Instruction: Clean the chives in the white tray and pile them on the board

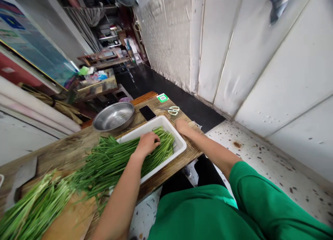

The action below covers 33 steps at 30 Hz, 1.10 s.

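Long green garlic chives (111, 156) lie in a white plastic tray (180, 144), their cut ends toward its right end and their leaves spilling out over the left. My left hand (148, 142) rests on the chives with its fingers curled inward; anything inside them is hidden. Beyond the tray's right end, my right hand (182, 126) is down on the wooden table (156, 184) among thin dry straws (191, 142). Its fingers are turned away from view. Scissors with pale green handles (173, 110) lie just past it.
A steel basin (114, 116) and a black phone (147, 113) stand behind the tray. A green QR-code card (162, 98) lies at the table's far corner. At left are more chives (33, 205) on a brown board (75, 215) and a cleaver (24, 174). A white wall (260, 59) runs along the right.
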Each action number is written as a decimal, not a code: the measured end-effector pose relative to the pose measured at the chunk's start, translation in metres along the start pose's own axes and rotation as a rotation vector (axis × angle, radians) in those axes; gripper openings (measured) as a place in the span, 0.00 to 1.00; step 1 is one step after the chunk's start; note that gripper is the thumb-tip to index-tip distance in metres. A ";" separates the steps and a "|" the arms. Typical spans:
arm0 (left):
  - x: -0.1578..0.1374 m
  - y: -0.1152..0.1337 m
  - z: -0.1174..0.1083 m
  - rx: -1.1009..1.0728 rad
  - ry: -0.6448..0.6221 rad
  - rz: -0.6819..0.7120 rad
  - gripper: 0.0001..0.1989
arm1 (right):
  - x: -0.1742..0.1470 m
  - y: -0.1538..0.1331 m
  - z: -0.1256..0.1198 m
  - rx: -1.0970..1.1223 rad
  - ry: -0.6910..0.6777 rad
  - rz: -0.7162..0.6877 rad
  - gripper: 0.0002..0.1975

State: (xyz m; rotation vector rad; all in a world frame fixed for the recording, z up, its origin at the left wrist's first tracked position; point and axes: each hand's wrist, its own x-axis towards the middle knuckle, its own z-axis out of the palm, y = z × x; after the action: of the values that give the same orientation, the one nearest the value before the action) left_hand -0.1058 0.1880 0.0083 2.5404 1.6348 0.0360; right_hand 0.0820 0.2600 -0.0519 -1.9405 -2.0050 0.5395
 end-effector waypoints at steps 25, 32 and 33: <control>0.000 -0.004 0.006 -0.776 0.112 -0.090 0.14 | -0.060 -0.022 -0.065 0.464 0.290 -0.346 0.14; 0.002 0.003 0.004 -1.074 0.128 -0.165 0.19 | -0.189 0.011 -0.010 0.423 0.226 -0.422 0.20; 0.002 0.003 0.004 -1.118 0.116 -0.173 0.19 | -0.196 0.014 -0.004 0.401 0.248 -0.404 0.19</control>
State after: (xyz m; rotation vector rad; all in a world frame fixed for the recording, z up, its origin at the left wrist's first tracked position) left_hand -0.1016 0.1883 0.0047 1.5476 1.2780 0.8278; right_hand 0.1046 0.0652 -0.0455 -1.2606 -1.8821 0.5172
